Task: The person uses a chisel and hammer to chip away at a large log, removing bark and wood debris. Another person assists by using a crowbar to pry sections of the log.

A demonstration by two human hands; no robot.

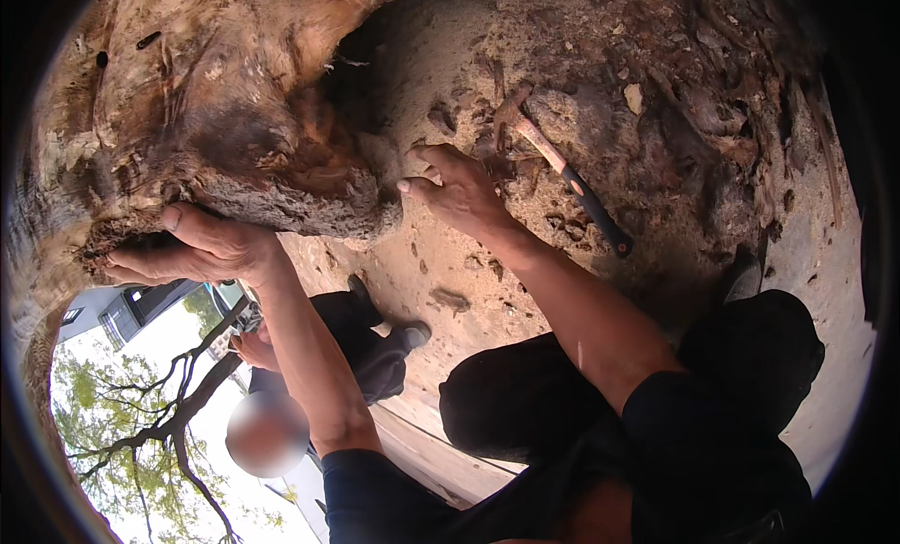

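A big brown piece of tree trunk (234,85), with a rough, crumbly dark edge, fills the upper left. My left hand (211,249) lies against that edge, thumb and fingers stretched apart and touching the wood. Close to the trunk's right-hand end is my right hand (461,195), fingers bent, with a gap between thumb and forefinger. Nothing shows in it. A claw hammer (562,169) with a black-ended handle lies on the ground just right of this hand.
Sawdust and bark scraps (656,122) cover the ground at the upper right. Another person in dark clothes (352,333) is beyond my left forearm. A branching tree (183,403) and a building (131,310) appear at the lower left. My dark-clothed knees (750,357) are at the lower right.
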